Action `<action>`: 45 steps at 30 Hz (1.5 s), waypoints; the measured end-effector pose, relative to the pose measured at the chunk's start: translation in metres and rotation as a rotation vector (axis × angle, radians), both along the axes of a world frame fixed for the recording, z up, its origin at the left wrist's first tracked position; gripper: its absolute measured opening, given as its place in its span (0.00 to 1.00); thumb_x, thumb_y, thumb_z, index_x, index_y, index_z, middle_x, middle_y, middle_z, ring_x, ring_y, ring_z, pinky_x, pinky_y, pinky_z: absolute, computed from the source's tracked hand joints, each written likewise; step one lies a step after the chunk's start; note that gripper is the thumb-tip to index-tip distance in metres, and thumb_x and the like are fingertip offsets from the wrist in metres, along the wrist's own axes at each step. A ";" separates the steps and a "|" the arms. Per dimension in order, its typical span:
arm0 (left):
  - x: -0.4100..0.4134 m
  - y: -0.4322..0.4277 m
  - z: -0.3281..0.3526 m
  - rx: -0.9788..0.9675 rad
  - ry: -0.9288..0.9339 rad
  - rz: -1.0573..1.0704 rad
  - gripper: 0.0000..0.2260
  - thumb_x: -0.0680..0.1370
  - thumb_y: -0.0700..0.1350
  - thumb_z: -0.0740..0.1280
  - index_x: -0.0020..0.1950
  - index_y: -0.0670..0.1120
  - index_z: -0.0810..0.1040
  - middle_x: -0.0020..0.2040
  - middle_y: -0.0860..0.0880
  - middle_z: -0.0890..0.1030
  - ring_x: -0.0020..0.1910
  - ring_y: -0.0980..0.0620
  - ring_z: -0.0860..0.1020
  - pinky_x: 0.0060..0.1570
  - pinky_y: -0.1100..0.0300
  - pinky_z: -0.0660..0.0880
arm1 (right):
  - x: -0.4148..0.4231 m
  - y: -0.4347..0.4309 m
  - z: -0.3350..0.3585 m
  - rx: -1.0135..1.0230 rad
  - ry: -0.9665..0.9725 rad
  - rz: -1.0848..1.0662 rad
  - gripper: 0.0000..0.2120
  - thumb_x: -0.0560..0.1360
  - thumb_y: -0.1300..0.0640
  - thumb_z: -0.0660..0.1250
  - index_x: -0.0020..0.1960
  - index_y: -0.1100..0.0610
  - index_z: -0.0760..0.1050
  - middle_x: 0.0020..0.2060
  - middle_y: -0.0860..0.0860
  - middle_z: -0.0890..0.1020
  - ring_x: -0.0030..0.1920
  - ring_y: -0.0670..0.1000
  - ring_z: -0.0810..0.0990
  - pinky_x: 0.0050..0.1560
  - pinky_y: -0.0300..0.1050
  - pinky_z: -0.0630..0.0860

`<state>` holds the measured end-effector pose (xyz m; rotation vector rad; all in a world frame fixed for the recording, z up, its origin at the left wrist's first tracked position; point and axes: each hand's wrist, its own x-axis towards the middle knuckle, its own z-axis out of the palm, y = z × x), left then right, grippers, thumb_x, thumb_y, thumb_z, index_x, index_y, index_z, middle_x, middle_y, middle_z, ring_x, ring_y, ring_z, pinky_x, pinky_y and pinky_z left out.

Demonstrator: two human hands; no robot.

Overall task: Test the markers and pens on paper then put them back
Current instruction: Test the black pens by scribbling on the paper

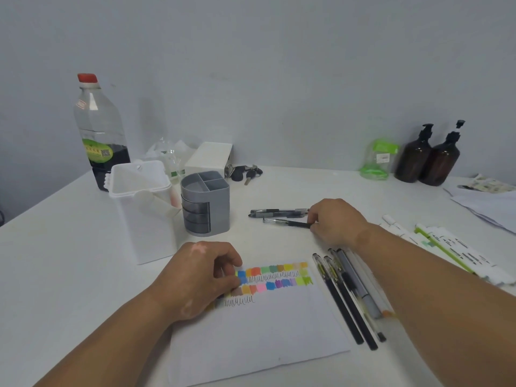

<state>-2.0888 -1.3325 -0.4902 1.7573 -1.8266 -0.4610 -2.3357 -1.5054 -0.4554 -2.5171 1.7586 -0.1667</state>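
right hand (pixel 332 222) pinches a black gel pen (pixel 290 223) — left hand (pixel 201 277) rests loosely curled on the swatch paper (pixel 265 331), holding nothing. can't read the label on the bottle (pixel 100 129).

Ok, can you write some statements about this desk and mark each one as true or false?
1. The right hand pinches the end of a black pen. True.
2. The left hand rests on the paper. True.
3. The grey organizer is full of pens. False: no pens stand in its top compartments.
4. The paper is blank. False: it bears colour swatches and scribbles.
5. The tall bottle has a green cap. False: its cap is red.
6. Two brown pump bottles stand by the wall. True.
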 end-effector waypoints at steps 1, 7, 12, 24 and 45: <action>-0.001 0.001 0.000 -0.002 -0.001 -0.002 0.07 0.73 0.52 0.77 0.48 0.59 0.81 0.37 0.66 0.82 0.39 0.62 0.81 0.42 0.64 0.79 | -0.001 0.005 0.002 -0.007 0.001 0.013 0.11 0.79 0.58 0.64 0.56 0.49 0.82 0.55 0.49 0.83 0.53 0.52 0.78 0.55 0.46 0.77; -0.008 0.005 0.007 -0.040 0.099 0.033 0.06 0.74 0.52 0.76 0.44 0.60 0.80 0.38 0.60 0.82 0.39 0.63 0.80 0.36 0.70 0.77 | -0.005 0.067 0.028 0.079 -0.353 0.079 0.07 0.78 0.58 0.67 0.44 0.47 0.78 0.41 0.44 0.85 0.39 0.45 0.84 0.38 0.37 0.75; -0.010 0.011 0.013 -0.262 0.034 0.109 0.05 0.75 0.54 0.74 0.47 0.60 0.79 0.43 0.65 0.76 0.49 0.67 0.73 0.39 0.73 0.72 | 0.000 0.119 0.021 0.108 -0.564 0.068 0.06 0.75 0.55 0.70 0.42 0.44 0.80 0.37 0.37 0.85 0.37 0.38 0.82 0.33 0.32 0.74; -0.030 0.016 0.015 -0.162 0.003 -0.143 0.11 0.84 0.51 0.59 0.57 0.55 0.81 0.47 0.58 0.81 0.46 0.56 0.77 0.44 0.65 0.72 | 0.024 0.140 -0.002 0.514 -1.307 0.110 0.04 0.73 0.60 0.74 0.41 0.53 0.84 0.33 0.52 0.85 0.31 0.50 0.79 0.34 0.44 0.79; -0.006 0.007 0.005 -0.046 -0.081 -0.047 0.10 0.70 0.60 0.76 0.44 0.56 0.82 0.28 0.59 0.74 0.31 0.58 0.71 0.31 0.65 0.67 | 0.027 0.153 -0.011 0.640 -1.323 0.048 0.09 0.65 0.58 0.66 0.37 0.60 0.84 0.30 0.59 0.82 0.29 0.55 0.80 0.28 0.44 0.77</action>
